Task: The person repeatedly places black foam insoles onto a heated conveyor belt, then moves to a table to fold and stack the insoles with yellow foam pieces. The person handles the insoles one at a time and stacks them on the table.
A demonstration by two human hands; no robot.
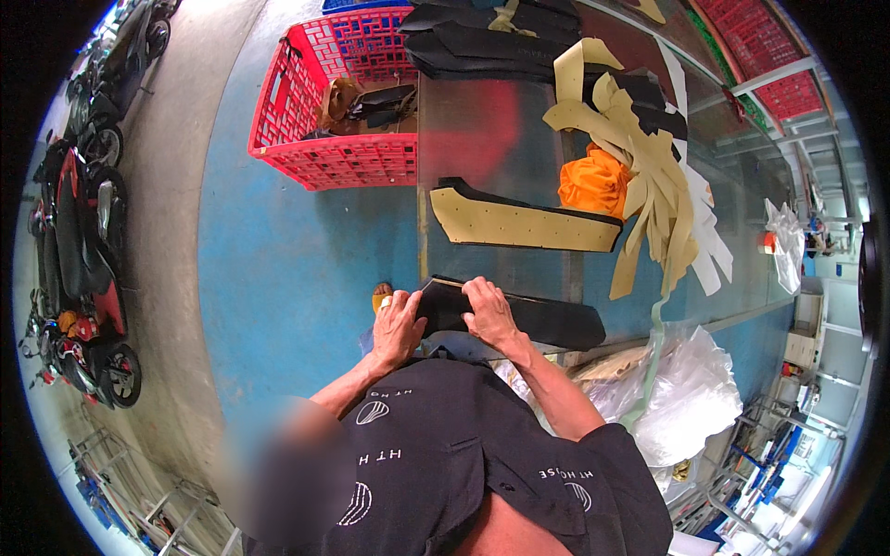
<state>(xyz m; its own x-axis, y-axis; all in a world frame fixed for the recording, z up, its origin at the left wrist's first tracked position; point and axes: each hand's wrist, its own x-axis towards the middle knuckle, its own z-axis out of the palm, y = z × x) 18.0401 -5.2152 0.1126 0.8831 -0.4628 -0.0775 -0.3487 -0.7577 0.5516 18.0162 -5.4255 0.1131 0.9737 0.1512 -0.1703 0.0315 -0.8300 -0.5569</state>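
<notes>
A long black flat piece (547, 320) lies at the near edge of a glass table (491, 130). My left hand (399, 324) grips its left end, fingers curled over the edge. My right hand (489, 310) holds the same piece just to the right, fingers pressed on its top. Both forearms come up from a black shirt at the bottom of the view. Beyond the hands lies a similar long piece (519, 222), tan side up, dotted with holes and black at its rim.
A heap of tan strips (649, 157) and an orange cloth (593, 181) lie at the table's right. Black pieces (482, 42) are stacked at the far end. A red basket (343, 157) stands on the blue floor. Motorcycles (83, 232) are parked left. White plastic bags (686, 389) sit lower right.
</notes>
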